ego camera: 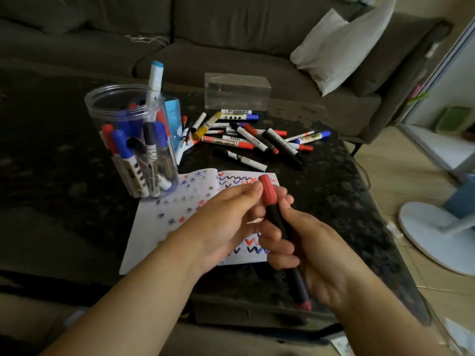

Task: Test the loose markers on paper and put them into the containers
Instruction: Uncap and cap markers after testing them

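My right hand (305,242) grips the dark barrel of a black marker (282,227) with a red cap (267,188) and a red rear end. Fingers of my left hand (226,222) pinch that cap at the top. Both hands hover over a white paper (164,214) covered with red, blue and black test squiggles and stars. A pile of loose markers (257,137) lies farther back on the dark table. A clear round jar (133,140) at the left holds several markers upright. Behind the pile stands a clear rectangular box (237,91).
A small blue carton (173,119) stands behind the jar. A grey sofa (205,47) with a white pillow (341,44) runs along the back. To the right, past the table's edge, a white fan base (434,235) sits on the tiled floor.
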